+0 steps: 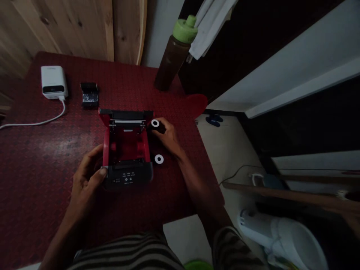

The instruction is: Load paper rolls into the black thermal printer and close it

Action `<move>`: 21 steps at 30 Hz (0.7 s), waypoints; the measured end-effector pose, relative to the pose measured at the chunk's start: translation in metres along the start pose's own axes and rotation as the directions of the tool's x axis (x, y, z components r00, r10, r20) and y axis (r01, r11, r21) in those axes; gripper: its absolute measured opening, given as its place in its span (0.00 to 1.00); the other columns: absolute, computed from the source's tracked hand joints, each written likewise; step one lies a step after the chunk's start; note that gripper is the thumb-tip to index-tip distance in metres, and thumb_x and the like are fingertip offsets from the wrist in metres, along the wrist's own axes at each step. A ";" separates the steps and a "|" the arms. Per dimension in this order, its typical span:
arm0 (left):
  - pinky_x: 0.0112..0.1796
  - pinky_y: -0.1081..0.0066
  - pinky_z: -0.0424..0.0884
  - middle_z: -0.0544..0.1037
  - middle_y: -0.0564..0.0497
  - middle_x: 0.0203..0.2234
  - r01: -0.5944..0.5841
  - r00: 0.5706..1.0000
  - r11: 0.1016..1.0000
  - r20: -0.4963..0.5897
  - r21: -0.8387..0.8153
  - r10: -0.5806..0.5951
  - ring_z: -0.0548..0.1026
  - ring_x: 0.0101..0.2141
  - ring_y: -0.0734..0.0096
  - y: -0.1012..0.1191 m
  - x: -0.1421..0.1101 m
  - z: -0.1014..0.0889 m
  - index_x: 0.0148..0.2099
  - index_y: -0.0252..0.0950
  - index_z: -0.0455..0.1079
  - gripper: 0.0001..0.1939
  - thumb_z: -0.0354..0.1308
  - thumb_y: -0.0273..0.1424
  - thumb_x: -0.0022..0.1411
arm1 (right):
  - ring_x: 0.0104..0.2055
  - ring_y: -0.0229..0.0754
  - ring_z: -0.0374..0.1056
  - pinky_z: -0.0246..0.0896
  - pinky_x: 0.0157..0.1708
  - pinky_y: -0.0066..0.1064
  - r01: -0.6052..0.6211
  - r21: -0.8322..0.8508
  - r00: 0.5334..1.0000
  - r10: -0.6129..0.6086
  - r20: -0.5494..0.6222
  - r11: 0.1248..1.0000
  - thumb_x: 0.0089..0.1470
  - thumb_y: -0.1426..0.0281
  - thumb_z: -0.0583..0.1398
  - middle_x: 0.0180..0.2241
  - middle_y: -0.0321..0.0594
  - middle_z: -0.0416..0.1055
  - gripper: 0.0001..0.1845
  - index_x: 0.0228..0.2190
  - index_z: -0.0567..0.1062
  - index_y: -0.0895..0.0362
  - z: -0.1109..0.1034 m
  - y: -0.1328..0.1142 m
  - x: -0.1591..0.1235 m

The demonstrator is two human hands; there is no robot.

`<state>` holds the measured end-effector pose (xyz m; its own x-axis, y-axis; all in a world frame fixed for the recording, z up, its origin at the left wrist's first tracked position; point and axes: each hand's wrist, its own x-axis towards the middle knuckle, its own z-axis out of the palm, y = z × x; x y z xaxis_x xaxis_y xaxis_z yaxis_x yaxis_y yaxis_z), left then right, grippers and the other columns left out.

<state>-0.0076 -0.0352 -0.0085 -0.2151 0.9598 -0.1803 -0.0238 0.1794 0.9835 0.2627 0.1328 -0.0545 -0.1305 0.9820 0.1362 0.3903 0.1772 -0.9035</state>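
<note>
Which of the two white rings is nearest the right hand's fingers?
The upper ring, near the raised lid and right at the right hand; the lower ring is near the front panel, apart from that hand.

Green-capped bottle (172, 60) and white cabled box (53, 79) on red table (36, 176), dark slippers (214, 120) on floor (225, 146).

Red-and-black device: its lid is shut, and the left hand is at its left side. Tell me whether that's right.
Not quite: the lid of the red-and-black device is open, not shut. The head view shows it raised at the far side, with the red interior exposed. The left hand is indeed at the device's left side.
</note>
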 end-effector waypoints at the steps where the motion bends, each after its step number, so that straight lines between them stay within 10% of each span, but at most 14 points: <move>1: 0.58 0.57 0.80 0.81 0.50 0.65 0.005 1.000 1.000 0.003 -0.006 -0.005 0.79 0.64 0.45 0.001 0.000 0.000 0.70 0.49 0.77 0.31 0.69 0.47 0.68 | 0.48 0.49 0.76 0.70 0.54 0.45 0.003 0.010 1.000 -0.002 -0.019 1.000 0.55 0.61 0.69 0.43 0.38 0.80 0.14 0.42 0.78 0.51 -0.005 -0.004 -0.002; 5: 0.58 0.54 0.81 0.82 0.49 0.64 0.008 1.000 1.000 0.027 -0.029 -0.007 0.79 0.64 0.43 0.001 0.000 -0.001 0.70 0.50 0.76 0.31 0.69 0.48 0.68 | 0.51 0.48 0.77 0.71 0.56 0.45 0.000 0.144 0.999 0.007 -0.043 0.990 0.56 0.58 0.72 0.45 0.38 0.81 0.16 0.43 0.78 0.50 -0.039 -0.042 -0.022; 11: 0.59 0.51 0.80 0.82 0.46 0.64 -0.012 1.000 1.000 0.019 -0.015 0.012 0.79 0.64 0.41 0.000 0.000 0.000 0.69 0.46 0.76 0.31 0.69 0.48 0.68 | 0.48 0.45 0.81 0.76 0.47 0.37 -0.039 0.137 0.963 0.000 0.270 0.990 0.58 0.63 0.76 0.47 0.37 0.83 0.22 0.50 0.78 0.49 -0.065 -0.125 -0.058; 21: 0.65 0.49 0.76 0.79 0.41 0.67 -0.097 0.991 0.991 0.082 -0.090 0.104 0.78 0.65 0.47 -0.004 0.000 0.002 0.68 0.40 0.72 0.29 0.66 0.45 0.71 | 0.53 0.50 0.78 0.72 0.57 0.44 0.394 -0.521 0.855 -0.094 0.511 0.757 0.66 0.80 0.66 0.46 0.44 0.84 0.11 0.46 0.82 0.54 0.018 -0.157 -0.054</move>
<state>-0.0061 -0.0351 -0.0130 -0.1352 0.9878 -0.0776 -0.0905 0.0657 0.9937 0.1922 0.0512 0.0724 -0.6136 0.7896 -0.0065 0.7190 0.5552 -0.4181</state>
